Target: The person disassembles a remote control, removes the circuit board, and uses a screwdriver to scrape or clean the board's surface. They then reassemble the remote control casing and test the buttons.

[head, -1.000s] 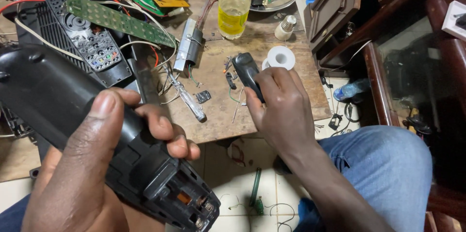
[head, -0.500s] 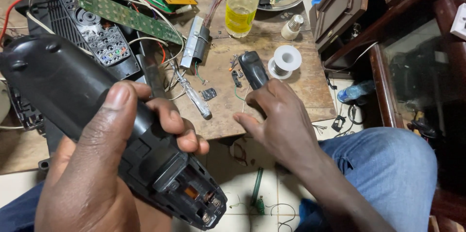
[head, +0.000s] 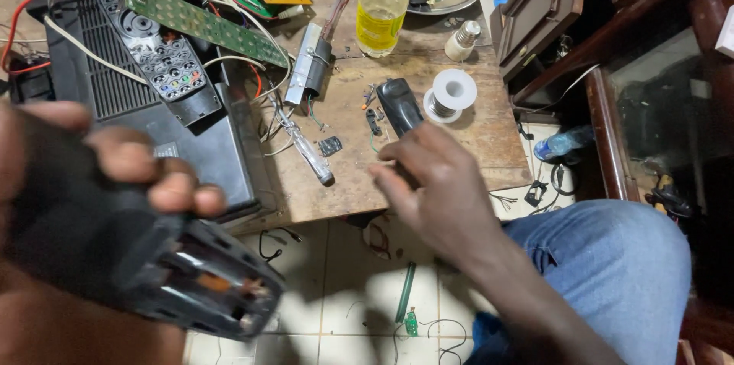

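While your left hand point(head: 84, 204) fills the picture at eight o'clock, blurred and close to the lens, its grip is clenched round a black device point(head: 153, 273) whose open end, showing bare innards, points toward five o'clock; your fingers wrap over its top. Your right hand point(head: 436, 189) reaches out at the middle of the view, over the near edge of the wooden bench point(head: 459, 136); its fingertips point(head: 390, 152) lie on the near end of a small black cover point(head: 397, 103), which rests on the bench just beyond them at twelve o'clock; whether that grip has closed on the cover or only touches it, I cannot tell. Just beside the cover at three o'clock sits a white spool of solder wire point(head: 451, 94); at nine o'clock from your right hand lies a clear-handled screwdriver point(head: 306, 147), and past it a black casing point(head: 176, 128) with an opened remote control point(head: 157, 51) and a green circuit strip point(head: 206, 25) laid across it. A bottle of yellow liquid point(head: 381, 2) stands at twelve o'clock near the far edge; your blue-jeaned leg point(head: 612, 266) shows at four o'clock.
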